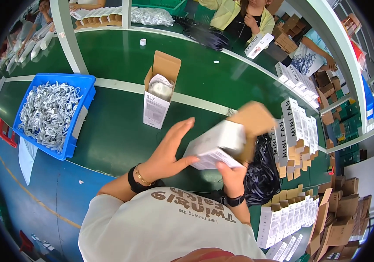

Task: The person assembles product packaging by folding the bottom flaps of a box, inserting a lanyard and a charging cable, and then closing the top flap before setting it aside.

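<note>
A white cardboard box (213,146) is tilted on its side above the green table, its brown flap open toward the right. My right hand (232,180) grips it from below and near its open end. My left hand (165,153) is spread open with its fingers stretched out. Its thumb is at the left end of the box, touching or nearly so. A second white box (155,112) stands upright on the table with its brown lid raised. A pale, rounded wrapped item (160,88) shows in its mouth.
On the left, a blue bin (70,146) holds many coiled white cables. A bundle of black cords (262,177) lies beside my right forearm. Open white boxes (298,131) stand stacked at right, with another row (278,225) nearer. Across the table, a person in yellow (226,19) sits.
</note>
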`<state>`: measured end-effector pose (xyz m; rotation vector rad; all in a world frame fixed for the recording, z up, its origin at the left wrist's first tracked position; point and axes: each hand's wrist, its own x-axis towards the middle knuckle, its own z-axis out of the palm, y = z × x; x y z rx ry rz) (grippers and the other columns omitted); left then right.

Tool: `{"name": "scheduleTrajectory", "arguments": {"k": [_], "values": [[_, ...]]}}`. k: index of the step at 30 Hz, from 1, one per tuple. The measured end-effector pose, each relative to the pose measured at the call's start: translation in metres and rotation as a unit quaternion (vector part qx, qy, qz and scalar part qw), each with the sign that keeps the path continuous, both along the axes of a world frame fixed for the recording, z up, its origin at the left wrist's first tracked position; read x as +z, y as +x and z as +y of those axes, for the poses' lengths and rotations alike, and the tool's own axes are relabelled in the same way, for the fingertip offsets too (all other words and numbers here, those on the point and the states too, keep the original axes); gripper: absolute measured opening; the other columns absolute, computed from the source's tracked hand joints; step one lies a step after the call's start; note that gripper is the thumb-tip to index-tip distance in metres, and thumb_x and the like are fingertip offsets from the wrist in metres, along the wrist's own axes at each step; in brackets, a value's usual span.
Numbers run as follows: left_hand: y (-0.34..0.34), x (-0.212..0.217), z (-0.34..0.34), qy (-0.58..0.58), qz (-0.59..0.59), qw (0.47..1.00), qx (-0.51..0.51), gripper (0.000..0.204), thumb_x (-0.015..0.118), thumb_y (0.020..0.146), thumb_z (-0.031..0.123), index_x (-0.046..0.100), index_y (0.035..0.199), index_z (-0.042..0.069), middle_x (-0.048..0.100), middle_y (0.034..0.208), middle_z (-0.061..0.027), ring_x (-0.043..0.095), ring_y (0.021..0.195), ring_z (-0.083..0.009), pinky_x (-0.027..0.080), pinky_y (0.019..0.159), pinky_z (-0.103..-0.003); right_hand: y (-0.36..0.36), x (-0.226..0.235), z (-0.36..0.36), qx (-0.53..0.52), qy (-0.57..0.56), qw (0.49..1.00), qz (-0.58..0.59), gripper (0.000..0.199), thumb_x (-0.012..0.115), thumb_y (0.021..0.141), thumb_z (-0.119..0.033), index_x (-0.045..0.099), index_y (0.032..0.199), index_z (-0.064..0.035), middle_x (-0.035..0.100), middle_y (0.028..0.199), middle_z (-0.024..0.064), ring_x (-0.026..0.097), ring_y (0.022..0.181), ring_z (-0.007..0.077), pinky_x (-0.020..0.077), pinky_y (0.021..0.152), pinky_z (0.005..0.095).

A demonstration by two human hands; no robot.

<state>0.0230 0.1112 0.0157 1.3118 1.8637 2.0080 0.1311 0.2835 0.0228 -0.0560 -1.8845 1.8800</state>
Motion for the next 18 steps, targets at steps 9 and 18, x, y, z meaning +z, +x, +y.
{"name": "scheduleTrajectory", "arguments": {"k": [9, 18], "values": [[-0.003, -0.005, -0.009, -0.081, 0.148, 0.984, 0.061, 0.082, 0.073, 0.076, 0.008, 0.027, 0.143, 0.004, 0.032, 0.146, -0.0185, 0.033, 0.134, -0.0355, 0.028, 0.108, -0.043, -0.018, -0.011, 0.02, -0.043, 0.229, 0.97, -0.076, 0.072, 0.072, 0.077, -0.012, 0.034, 0.135, 0.0046, 0.049, 0.128, 0.0146, 0.05, 0.116, 0.0224, 0.0411, 0.097, 0.036], [0.006, 0.002, 0.004, -0.045, 0.18, 0.982, 0.039, 0.088, 0.073, 0.075, 0.009, 0.02, 0.145, 0.007, 0.028, 0.146, -0.0219, 0.031, 0.133, -0.0397, 0.029, 0.107, -0.045, -0.017, -0.005, -0.001, 0.098, 0.006, 0.995, 0.029, 0.072, 0.075, 0.074, -0.017, 0.039, 0.135, -0.0022, 0.05, 0.127, 0.0166, 0.046, 0.123, 0.0295, 0.035, 0.103, 0.0376]]}}
